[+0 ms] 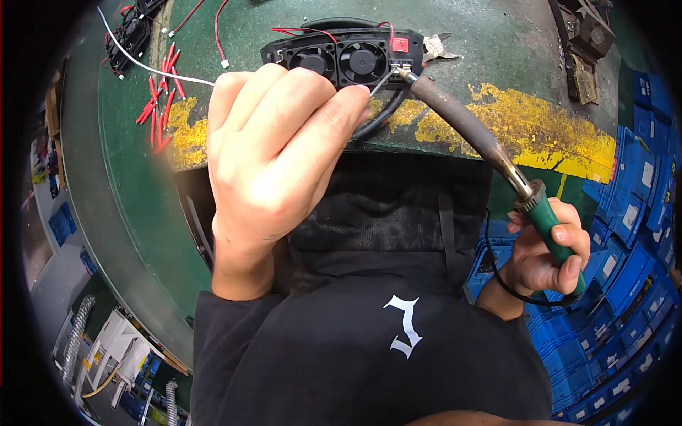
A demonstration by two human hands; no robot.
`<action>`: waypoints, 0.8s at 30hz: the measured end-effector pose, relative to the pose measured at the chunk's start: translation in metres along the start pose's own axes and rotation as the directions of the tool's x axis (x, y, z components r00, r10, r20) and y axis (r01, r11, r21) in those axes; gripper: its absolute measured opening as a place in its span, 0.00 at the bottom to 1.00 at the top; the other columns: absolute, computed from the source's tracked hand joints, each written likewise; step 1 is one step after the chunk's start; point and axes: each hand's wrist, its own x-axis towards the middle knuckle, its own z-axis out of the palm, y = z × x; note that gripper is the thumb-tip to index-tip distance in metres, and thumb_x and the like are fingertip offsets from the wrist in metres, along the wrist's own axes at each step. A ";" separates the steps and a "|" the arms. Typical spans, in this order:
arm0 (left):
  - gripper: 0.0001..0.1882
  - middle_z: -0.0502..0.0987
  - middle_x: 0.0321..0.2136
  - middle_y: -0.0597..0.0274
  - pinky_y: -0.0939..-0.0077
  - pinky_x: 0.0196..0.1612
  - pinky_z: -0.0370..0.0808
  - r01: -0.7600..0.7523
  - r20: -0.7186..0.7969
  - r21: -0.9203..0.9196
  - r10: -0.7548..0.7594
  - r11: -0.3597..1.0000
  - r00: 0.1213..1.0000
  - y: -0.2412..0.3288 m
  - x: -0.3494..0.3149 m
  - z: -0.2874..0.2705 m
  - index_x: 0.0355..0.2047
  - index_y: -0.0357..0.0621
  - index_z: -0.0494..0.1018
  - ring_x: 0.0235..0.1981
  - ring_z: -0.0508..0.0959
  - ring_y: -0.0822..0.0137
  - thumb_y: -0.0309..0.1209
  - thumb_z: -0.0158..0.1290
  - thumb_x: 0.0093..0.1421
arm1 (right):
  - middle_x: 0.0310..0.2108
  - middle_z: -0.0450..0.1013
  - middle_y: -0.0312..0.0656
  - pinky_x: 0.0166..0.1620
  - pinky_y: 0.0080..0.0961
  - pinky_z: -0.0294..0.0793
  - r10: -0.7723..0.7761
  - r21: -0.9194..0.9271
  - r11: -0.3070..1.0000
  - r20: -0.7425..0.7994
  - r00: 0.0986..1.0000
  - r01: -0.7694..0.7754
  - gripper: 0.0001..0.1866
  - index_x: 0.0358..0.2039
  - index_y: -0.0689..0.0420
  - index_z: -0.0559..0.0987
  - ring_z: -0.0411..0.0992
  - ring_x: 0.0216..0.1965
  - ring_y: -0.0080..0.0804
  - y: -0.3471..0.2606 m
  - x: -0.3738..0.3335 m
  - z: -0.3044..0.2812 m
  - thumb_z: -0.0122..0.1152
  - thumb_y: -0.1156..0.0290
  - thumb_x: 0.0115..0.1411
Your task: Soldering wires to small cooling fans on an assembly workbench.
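My right hand (550,248) grips the green handle of a soldering iron (463,117), its tip resting at the right end of a black housing (412,40). Set into that housing are two small black fans (363,64), with thin red wires and a red square part (400,45) beside them. Fingers pinched, my left hand (273,149) holds a strand of solder wire (153,71); its short end reaches the iron's tip. This hand hides part of the left fan. A black cable (387,113) curves below the housing.
Several short red wires (169,85) lie to the left, and a red lead with a white plug (224,62) sits nearer. Cutting pliers (439,47) are behind the housing. Worn yellow paint (526,128) marks the bench's front edge. Blue crates (639,177) stand at right.
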 end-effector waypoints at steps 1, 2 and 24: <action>0.12 0.74 0.22 0.65 0.75 0.31 0.62 0.004 0.002 0.006 -0.004 1.000 1.000 0.000 0.000 0.000 0.31 0.38 0.81 0.22 0.71 0.69 0.23 0.65 0.44 | 0.33 0.72 0.58 0.23 0.33 0.75 -0.001 0.000 1.000 0.000 1.000 0.001 0.23 0.40 0.62 0.74 0.74 0.24 0.44 0.000 0.000 0.000 0.40 0.53 0.68; 0.12 0.74 0.22 0.65 0.75 0.31 0.62 0.003 0.001 0.005 -0.003 1.000 1.000 0.001 0.000 -0.001 0.31 0.38 0.81 0.22 0.71 0.69 0.23 0.65 0.44 | 0.33 0.72 0.58 0.23 0.33 0.75 -0.001 -0.001 1.000 0.000 1.000 0.001 0.23 0.40 0.62 0.74 0.74 0.24 0.44 0.000 0.000 0.000 0.40 0.53 0.68; 0.11 0.73 0.23 0.65 0.74 0.30 0.62 0.020 0.023 0.018 -0.020 1.000 1.000 0.001 0.002 0.000 0.31 0.40 0.81 0.23 0.72 0.68 0.23 0.65 0.45 | 0.34 0.72 0.59 0.23 0.31 0.75 -0.006 -0.001 1.000 -0.005 1.000 0.006 0.23 0.40 0.63 0.74 0.74 0.24 0.44 0.003 -0.002 0.001 0.40 0.54 0.68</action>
